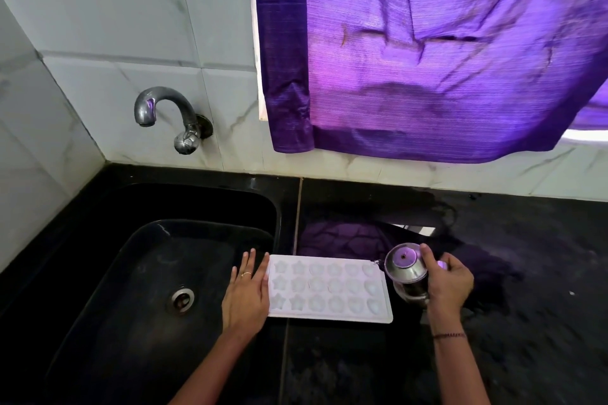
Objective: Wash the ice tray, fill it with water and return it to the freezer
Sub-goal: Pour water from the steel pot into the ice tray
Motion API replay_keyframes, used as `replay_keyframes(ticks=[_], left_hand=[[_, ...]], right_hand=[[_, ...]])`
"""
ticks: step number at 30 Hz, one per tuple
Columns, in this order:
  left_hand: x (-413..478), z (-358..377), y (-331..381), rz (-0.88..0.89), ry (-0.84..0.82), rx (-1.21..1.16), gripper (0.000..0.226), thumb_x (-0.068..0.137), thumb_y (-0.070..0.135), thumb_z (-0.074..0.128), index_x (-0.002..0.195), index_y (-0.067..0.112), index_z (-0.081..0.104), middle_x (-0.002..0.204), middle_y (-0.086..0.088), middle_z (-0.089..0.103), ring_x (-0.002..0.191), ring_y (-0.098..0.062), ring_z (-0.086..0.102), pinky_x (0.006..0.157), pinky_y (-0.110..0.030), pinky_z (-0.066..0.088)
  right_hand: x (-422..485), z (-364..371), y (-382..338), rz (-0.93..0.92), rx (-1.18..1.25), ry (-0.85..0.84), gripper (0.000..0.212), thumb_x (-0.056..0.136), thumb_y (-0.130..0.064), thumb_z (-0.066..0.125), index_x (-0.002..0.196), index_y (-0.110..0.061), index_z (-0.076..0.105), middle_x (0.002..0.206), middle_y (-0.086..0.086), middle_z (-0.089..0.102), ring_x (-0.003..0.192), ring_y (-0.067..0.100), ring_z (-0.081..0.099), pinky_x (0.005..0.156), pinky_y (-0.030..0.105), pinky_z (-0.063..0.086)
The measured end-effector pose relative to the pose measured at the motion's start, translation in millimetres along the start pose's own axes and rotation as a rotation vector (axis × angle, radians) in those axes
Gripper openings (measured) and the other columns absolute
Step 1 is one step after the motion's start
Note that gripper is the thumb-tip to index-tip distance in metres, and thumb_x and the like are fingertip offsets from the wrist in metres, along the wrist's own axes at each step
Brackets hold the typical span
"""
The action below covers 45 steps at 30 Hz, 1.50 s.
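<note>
A white ice tray (329, 288) with star, round and heart-shaped moulds lies flat on the black counter, just right of the sink. My left hand (246, 293) rests flat with fingers spread against the tray's left edge. My right hand (447, 283) grips a small steel cup (406, 268), tilted with its mouth toward the tray's right end. A thin stream of water appears to run from the cup's rim onto the tray's top right corner.
A black sink (138, 273) with a steel drain (181, 300) fills the left. A steel tap (164, 112) juts from the tiled wall above it. A purple curtain (427, 52) hangs over the counter (526, 306), which has wet patches at the right.
</note>
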<state>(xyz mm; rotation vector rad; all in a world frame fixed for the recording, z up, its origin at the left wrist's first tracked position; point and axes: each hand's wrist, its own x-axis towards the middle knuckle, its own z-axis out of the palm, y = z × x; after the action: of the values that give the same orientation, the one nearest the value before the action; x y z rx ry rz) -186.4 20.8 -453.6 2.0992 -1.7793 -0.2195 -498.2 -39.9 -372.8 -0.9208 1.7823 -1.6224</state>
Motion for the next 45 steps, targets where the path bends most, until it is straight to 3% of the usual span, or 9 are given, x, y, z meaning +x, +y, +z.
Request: replay_keyframes(ticks=[8, 12, 16, 21, 25, 34, 39, 45], left_hand=[[-0.1, 1.4, -0.9, 0.001, 0.005, -0.017, 0.048, 0.101, 0.029, 0.024, 0.149, 0.026, 0.020, 0.159, 0.000, 0.013, 0.144, -0.009, -0.002, 0.118, -0.028, -0.001], [0.0, 1.6, -1.2, 0.000, 0.004, -0.019, 0.048, 0.101, 0.029, 0.024, 0.149, 0.026, 0.020, 0.159, 0.000, 0.013, 0.144, -0.008, -0.003, 0.118, -0.028, -0.001], [-0.1, 1.3, -0.9, 0.001, 0.005, -0.023, 0.048, 0.101, 0.029, 0.024, 0.149, 0.026, 0.019, 0.159, -0.001, 0.012, 0.144, -0.009, -0.003, 0.118, -0.028, -0.001], [-0.5, 0.3, -0.4, -0.002, -0.007, -0.024, 0.048, 0.102, 0.030, 0.021, 0.149, 0.026, 0.017, 0.159, 0.000, 0.009, 0.143, -0.007, -0.008, 0.118, -0.027, -0.003], [-0.7, -0.8, 0.4, -0.004, -0.016, -0.026, 0.048, 0.102, 0.030, 0.020, 0.150, 0.026, 0.017, 0.160, 0.000, 0.008, 0.144, -0.007, -0.007, 0.117, -0.027, -0.004], [-1.3, -2.8, 1.5, 0.002, -0.005, -0.047, 0.047, 0.101, 0.027, 0.025, 0.148, 0.023, 0.024, 0.158, -0.003, 0.015, 0.147, -0.014, 0.004, 0.118, -0.029, 0.000], [-0.2, -3.6, 2.1, 0.001, -0.022, -0.031, 0.048, 0.101, 0.027, 0.023, 0.149, 0.024, 0.021, 0.159, -0.003, 0.014, 0.147, -0.014, 0.003, 0.118, -0.030, 0.001], [-0.8, -5.0, 2.8, 0.000, -0.024, -0.023, 0.048, 0.101, 0.027, 0.023, 0.149, 0.024, 0.021, 0.159, -0.004, 0.014, 0.147, -0.015, 0.003, 0.119, -0.031, 0.002]], right_hand=[[3.4, -1.2, 9.8, 0.018, -0.015, 0.005, 0.053, 0.076, -0.017, 0.077, 0.050, -0.012, 0.031, 0.040, -0.010, 0.028, 0.037, 0.004, 0.025, 0.037, 0.010, 0.022], [3.7, -0.9, 13.7, 0.038, -0.017, 0.025, 0.050, 0.077, -0.017, 0.077, 0.051, -0.011, 0.034, 0.049, 0.000, 0.031, 0.048, 0.009, 0.024, 0.044, 0.019, 0.028], [2.1, -2.9, 12.6, 0.057, 0.019, 0.026, 0.053, 0.077, -0.016, 0.077, 0.050, -0.013, 0.031, 0.042, -0.011, 0.030, 0.040, 0.004, 0.024, 0.041, 0.013, 0.026], [5.2, -7.5, 12.4, 0.131, 0.103, 0.058, 0.054, 0.076, -0.019, 0.077, 0.052, -0.016, 0.029, 0.042, -0.010, 0.028, 0.047, 0.006, 0.024, 0.047, 0.021, 0.029], [7.3, -13.4, 11.8, 0.114, 0.127, 0.054, 0.055, 0.076, -0.018, 0.077, 0.051, -0.017, 0.028, 0.037, -0.012, 0.028, 0.039, 0.004, 0.025, 0.039, 0.012, 0.025], [-2.1, -25.3, 14.2, 0.086, 0.055, -0.001, 0.054, 0.076, -0.014, 0.077, 0.051, -0.015, 0.030, 0.036, -0.013, 0.028, 0.037, 0.004, 0.025, 0.038, 0.010, 0.025], [-6.6, -26.0, 10.9, 0.084, -0.003, -0.003, 0.052, 0.077, -0.015, 0.077, 0.051, -0.013, 0.032, 0.051, 0.002, 0.031, 0.050, 0.011, 0.026, 0.048, 0.026, 0.029], [-9.5, -24.7, 8.1, 0.076, -0.027, -0.016, 0.049, 0.077, -0.015, 0.077, 0.051, -0.012, 0.035, 0.052, 0.005, 0.033, 0.052, 0.015, 0.028, 0.052, 0.029, 0.031]])
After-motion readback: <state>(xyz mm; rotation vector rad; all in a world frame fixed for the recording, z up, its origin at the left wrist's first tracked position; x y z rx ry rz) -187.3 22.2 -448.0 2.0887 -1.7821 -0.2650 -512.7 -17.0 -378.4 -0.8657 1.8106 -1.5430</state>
